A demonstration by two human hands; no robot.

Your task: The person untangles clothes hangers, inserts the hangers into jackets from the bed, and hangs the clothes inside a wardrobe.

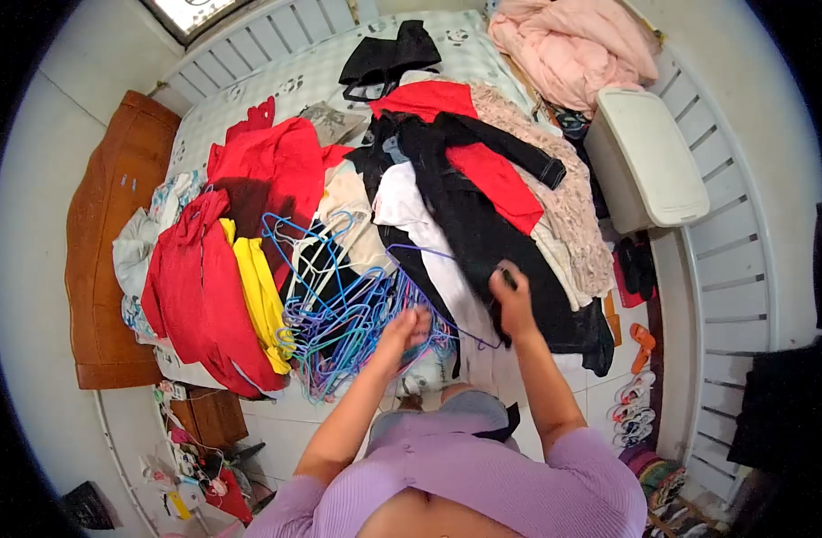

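Note:
My left hand (405, 335) is over the right side of a pile of blue, purple and green clothes hangers (343, 314). Its fingers are loosely curled and apart, with nothing visible between them. A purple hanger (411, 247) lies at an angle between my two hands, over white and black cloth. On the right, my right hand (513, 300) is closed on the edge of a black garment (482, 229), which is slightly blurred. A white garment (429, 238) is spread beside it, and red cloth (496, 184) shows among the black folds.
Left of the hangers lie a red jacket (195, 291) and a yellow garment (260, 291). A floral garment (554, 184) is on the right of the bed. Beyond it stand a white lidded box (653, 157) and a pink quilt (572, 45). Shoes (633, 408) line the floor at right.

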